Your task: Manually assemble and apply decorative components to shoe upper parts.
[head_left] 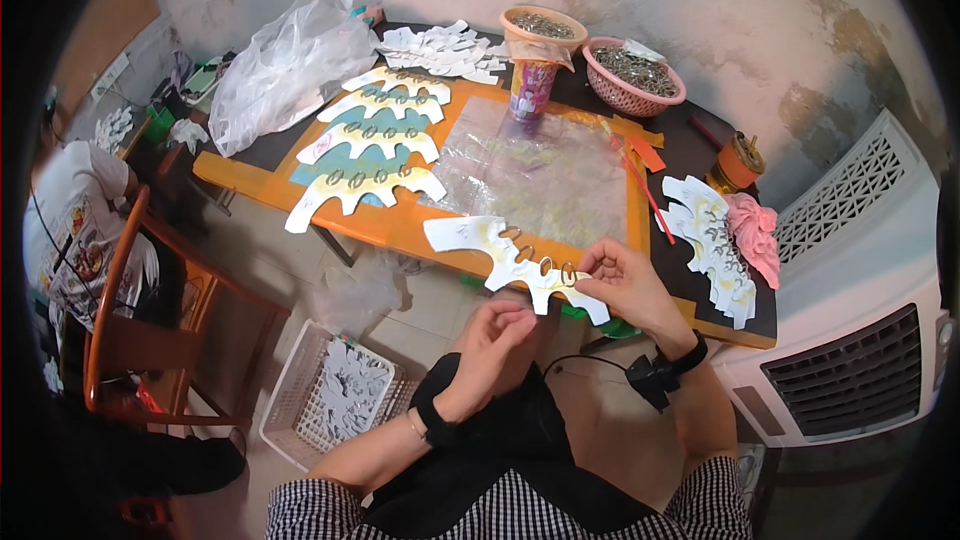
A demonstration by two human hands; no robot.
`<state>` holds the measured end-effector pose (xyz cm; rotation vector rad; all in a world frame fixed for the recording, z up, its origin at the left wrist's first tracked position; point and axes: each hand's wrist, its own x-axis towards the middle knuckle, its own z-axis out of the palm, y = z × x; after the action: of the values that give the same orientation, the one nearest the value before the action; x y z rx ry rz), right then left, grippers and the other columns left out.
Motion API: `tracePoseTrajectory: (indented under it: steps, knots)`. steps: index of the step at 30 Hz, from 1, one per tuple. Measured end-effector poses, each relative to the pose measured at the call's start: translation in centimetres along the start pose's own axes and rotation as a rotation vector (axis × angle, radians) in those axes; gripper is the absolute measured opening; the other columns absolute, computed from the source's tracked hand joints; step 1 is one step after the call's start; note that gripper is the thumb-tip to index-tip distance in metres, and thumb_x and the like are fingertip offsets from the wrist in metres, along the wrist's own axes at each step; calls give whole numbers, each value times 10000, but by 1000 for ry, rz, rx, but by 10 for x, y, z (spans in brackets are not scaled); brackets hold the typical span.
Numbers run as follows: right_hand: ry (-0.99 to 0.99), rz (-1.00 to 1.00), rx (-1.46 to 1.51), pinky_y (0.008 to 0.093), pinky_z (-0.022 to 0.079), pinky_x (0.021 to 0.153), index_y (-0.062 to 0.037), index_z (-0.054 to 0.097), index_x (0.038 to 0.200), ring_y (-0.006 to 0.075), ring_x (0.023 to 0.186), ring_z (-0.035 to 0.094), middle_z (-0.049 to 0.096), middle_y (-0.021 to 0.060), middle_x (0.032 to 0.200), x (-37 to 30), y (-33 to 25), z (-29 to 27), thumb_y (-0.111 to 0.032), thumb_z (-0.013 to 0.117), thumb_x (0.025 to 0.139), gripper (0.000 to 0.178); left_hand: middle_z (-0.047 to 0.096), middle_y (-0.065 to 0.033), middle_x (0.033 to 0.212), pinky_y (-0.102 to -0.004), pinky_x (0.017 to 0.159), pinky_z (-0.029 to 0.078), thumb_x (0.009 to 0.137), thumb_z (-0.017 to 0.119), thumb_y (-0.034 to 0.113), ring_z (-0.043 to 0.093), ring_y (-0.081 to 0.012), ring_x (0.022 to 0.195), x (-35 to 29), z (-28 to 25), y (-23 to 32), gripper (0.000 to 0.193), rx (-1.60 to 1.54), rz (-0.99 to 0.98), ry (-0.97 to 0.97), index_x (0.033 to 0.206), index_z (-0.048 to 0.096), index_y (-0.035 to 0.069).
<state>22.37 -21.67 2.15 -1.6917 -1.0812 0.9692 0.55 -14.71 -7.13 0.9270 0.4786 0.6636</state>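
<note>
A white scalloped cut-out piece [472, 235] with yellow smears and several metal rings hangs over the table's front edge. My right hand [632, 288] pinches its right end between thumb and fingers. Just below its lower edge is my left hand [492, 340], fingers curled together; whatever they might hold is too small to make out. On the left of the table, similar ringed pieces [362, 187] lie in rows over teal patches. More such pieces [712, 250] are stacked overlapping at the right edge, beside a pink cloth [752, 238].
Two baskets of metal parts, one peach [545, 28] and one pink [633, 77], stand at the back near a patterned cup [533, 90]. A plastic bag [290, 75] and white pieces [445, 48] lie back left. A white crate [290, 410] is on the floor; an air cooler [850, 340] stands right.
</note>
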Motion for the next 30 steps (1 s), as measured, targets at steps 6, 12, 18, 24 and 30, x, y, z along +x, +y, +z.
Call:
tracePoseTrajectory:
  steps: [6,12,18,24,30]
  knots:
    - [92,-46,227,194,501,748,5,582,1089,40,841,602,632,12,950,-27,17,28,12,728,921,223,666,-43,1187,-272,956,537,1019,682,192,647,-109,1073,8,24,7,301,-419,-371,-117,1267,588,50]
    - [250,-91,139,205,510,692,22,593,1059,47,813,604,642,22,913,-50,24,56,7,729,925,191,687,-23,1123,-244,867,547,988,715,130,662,-90,988,9,22,3,271,-289,-297,-50,1229,604,74]
    - [282,-122,171,217,528,737,29,622,1069,64,844,616,647,26,919,-58,35,66,5,721,937,167,690,-37,1126,-269,886,536,963,713,35,657,-117,1007,5,33,10,310,-245,-265,21,1242,582,75]
    - [241,-170,93,243,543,798,25,666,1134,113,920,648,634,62,1059,-64,40,57,-17,720,941,205,681,-83,1192,-278,929,554,957,695,-30,674,-138,1064,4,31,5,362,-286,-207,24,1290,570,32]
    - [383,-358,0,274,553,765,13,709,1104,158,914,667,625,74,1073,-64,21,67,-40,736,926,188,682,-103,1203,-279,956,539,943,679,-77,660,-154,1109,4,32,3,367,-279,-107,71,1280,574,27]
